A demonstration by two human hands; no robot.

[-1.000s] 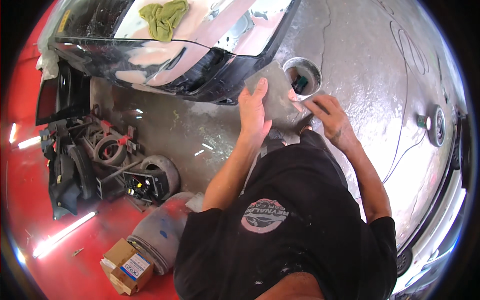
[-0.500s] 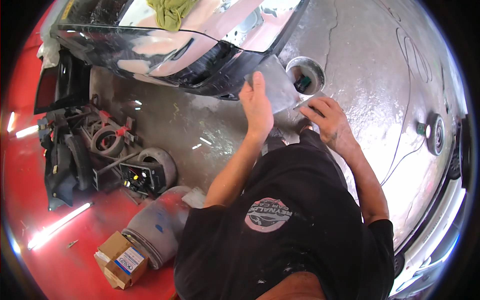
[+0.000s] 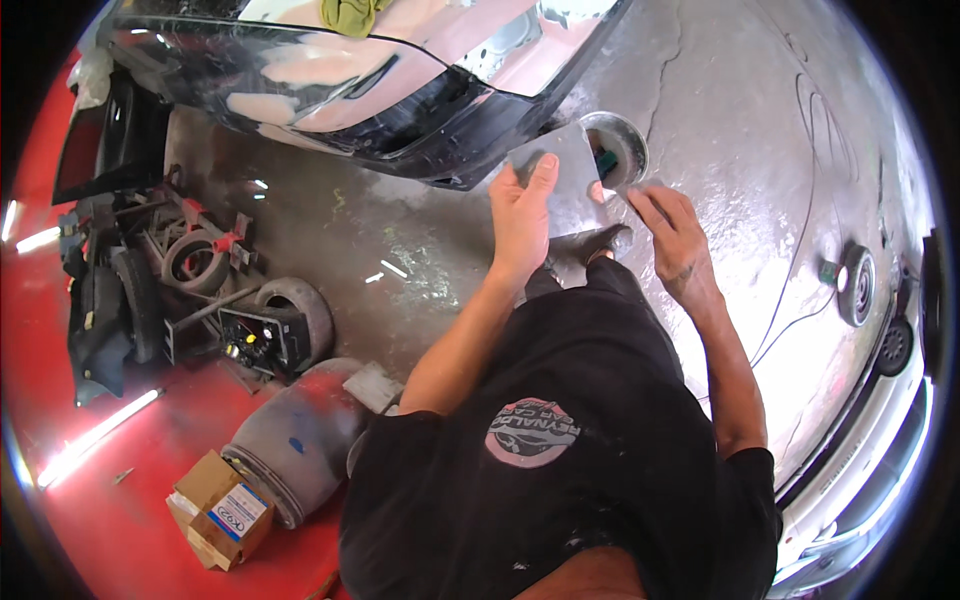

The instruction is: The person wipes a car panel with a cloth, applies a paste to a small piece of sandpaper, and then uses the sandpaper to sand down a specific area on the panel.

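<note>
My left hand [image 3: 522,215] grips a thin grey flat sheet [image 3: 572,205], thumb on its upper face and fingers hidden beneath. A small pinkish patch shows near the sheet's right edge; I cannot tell if it is a reflection. Just right of it, my right hand [image 3: 675,240] pinches a small thin grey flat piece [image 3: 632,188] whose kind I cannot make out. Partly behind the sheet stands a round pail [image 3: 630,140] with something dark green inside. Ahead is the corner of a dark car body [image 3: 400,120] with pink and white sanded patches.
A green cloth [image 3: 350,14] lies on the car. At left are tires [image 3: 300,310], metal stands and dark car parts. A grey drum [image 3: 300,430] lies beside a cardboard box [image 3: 225,510]. Cables and a wheel-shaped item [image 3: 857,285] lie on the wet-looking floor at right.
My right hand has moved slightly right, away from the sheet. The sheet has turned in my left hand and covers more of the pail. The whole view has shifted a little.
</note>
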